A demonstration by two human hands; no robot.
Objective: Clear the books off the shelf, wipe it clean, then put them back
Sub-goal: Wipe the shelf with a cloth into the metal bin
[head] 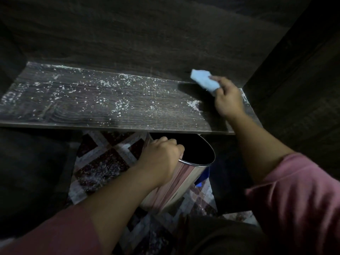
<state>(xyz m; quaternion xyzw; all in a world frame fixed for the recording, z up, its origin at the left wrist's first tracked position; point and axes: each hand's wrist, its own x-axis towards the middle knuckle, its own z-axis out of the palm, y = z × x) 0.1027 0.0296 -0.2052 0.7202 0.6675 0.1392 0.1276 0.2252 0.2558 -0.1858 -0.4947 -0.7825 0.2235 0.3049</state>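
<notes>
— What did the shelf (73,111) look like?

— It was a dark wood-grain board running the width of a dim recess. White crumbs (121,105) lay scattered over most of it, thickest along the back edge, with a small heap near the right end.

— And the room around it?

— A back panel (147,43) of the same dark grain rose behind the board, and a dark side wall (294,80) closed off its right end. Below the front edge the floor (103,162) showed dark red squares crossed by pale bands, and it was speckled with white bits too.

— Where was the cloth?

— The pale blue cloth (203,80) was at the back right of the shelf, by the join with the back panel. The person's right hand (228,100) had its fingers clenched round it. The cloth was blurred, so whether it pressed on the board could not be told.

— And the other hand?

— The left hand (161,155) grasped the rim of a shiny metal bucket (184,179), with its fingers curled over the edge. The bucket was tilted, its open mouth just beneath the shelf's front edge, right of the middle. A blue object (203,178) showed behind it. Both arms wore pink sleeves (294,196).
</notes>
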